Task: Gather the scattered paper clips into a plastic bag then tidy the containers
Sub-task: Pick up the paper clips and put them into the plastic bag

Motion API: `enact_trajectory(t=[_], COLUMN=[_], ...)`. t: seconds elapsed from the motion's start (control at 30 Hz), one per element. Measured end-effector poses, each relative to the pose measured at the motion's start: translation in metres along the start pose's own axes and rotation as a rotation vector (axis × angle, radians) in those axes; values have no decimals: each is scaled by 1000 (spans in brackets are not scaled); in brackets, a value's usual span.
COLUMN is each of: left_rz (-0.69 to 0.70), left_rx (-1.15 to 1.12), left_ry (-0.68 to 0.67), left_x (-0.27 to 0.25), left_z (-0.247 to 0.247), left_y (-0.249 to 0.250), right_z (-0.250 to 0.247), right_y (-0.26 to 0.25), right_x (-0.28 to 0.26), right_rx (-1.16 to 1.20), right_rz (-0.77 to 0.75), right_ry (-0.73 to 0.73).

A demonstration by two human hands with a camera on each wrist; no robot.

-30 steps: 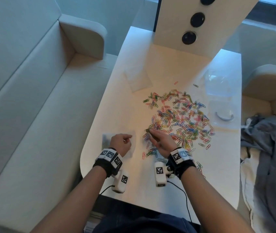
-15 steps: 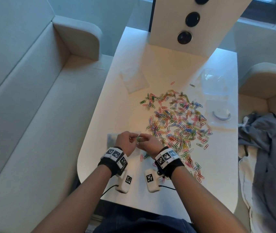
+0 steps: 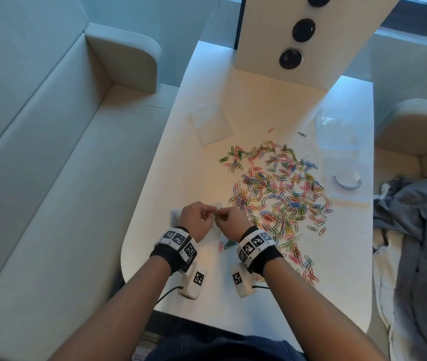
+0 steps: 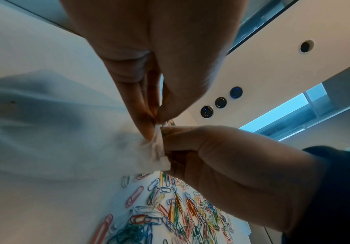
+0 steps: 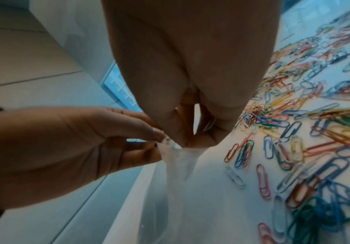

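Here, at about 9 o'clock of the white table [image 3: 236,105], a pale sofa [image 3: 51,165] runs along its edge. Toward 7 o'clock the left hand [image 3: 197,219] pinches the rim of a clear plastic bag [image 4: 69,135] between thumb and fingertips, lifting its mouth off the tabletop. Touching it from the 3 o'clock side, the right hand [image 3: 231,222] has its fingers curled onto the same rim, with a few paper clips tucked inside them. The scattered paper clips [image 3: 277,194] spread from the table's middle toward 4 o'clock, some lying just beside the right wrist. At 2 o'clock stand clear plastic containers [image 3: 344,162]. At 3 o'clock, off the table, grey cloth [image 3: 415,243] lies heaped.
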State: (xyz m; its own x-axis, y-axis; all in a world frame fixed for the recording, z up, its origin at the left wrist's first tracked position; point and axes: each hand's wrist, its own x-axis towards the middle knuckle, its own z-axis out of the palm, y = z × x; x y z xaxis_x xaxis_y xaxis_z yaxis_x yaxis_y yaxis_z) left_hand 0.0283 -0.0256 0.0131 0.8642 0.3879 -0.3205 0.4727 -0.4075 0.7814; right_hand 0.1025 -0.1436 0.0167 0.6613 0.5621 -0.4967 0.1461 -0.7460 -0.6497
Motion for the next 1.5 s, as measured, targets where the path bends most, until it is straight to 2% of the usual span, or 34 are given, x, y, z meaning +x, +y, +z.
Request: enact_trajectory(t=[0.1,0.13,0.2,0.27,0.3,0.37,0.43,0.5,0.53,0.63,0.73,0.93,1.0,1.07,1.13,1.17,1.23,1.27,1.5], left_rz=[-12,-18,-44,-78,-90,-103,-102,-96,-96,-101,-112,-154,-158,-159,-162,-162,-158,-156,-133], left_rx=[11,13,13,-2,-8,-15,-14,-19,-23,-34,-40,-9,10,25,27,26,17,11,-18], left_ry=[31,38,47,63,73,86,99,115,118,120,104,49,22,-11,-30,-33,-41,-44,-27], left_x=[-1,-2,-3,-7,-8,-12,-17,-20,-22,-26,-31,-42,-44,-44,-43,-42,-40,-40,-39], left_z=[-4,-6,-12,-19,-22,-26,-28,-30,-30,-30,-28,-18,-15,-12,-9,-7,-1,2,23], left_y=[-3,-5,-9,-13,-15,-18,-19,-20,-21,-24,-27,-32,-31,-30,-30,-30,-26,-24,-7], right_z=[-2,-5,-10,-9,-7,5,19,27,29,27,20,4,-3,-14,-24,-27,-31,-31,-6], right_y=[4,8,17,29,34,42,50,57,62,75,89,90,91,94,94,93,82,75,36], right_x=[-3,-4,-5,-3,-2,-2,-8,-18,-24,-36,-39,-31,-27,-27,-31,-34,-44,-49,-60], right_rx=[166,268,355,230,116,-194,-526,-747,-807,-864,-814,-796,-652,-296,167,466,1053,1230,1544], right_rz=[-37,-22,2,2,-26,-162,-257,-307,-334,-396,-467,-408,-300,-101,129,213,270,278,267], right_ry=[-55,-23,131,262,261,152,-34,-148,-157,-130,-48,-14,82,291,449,456,387,353,217])
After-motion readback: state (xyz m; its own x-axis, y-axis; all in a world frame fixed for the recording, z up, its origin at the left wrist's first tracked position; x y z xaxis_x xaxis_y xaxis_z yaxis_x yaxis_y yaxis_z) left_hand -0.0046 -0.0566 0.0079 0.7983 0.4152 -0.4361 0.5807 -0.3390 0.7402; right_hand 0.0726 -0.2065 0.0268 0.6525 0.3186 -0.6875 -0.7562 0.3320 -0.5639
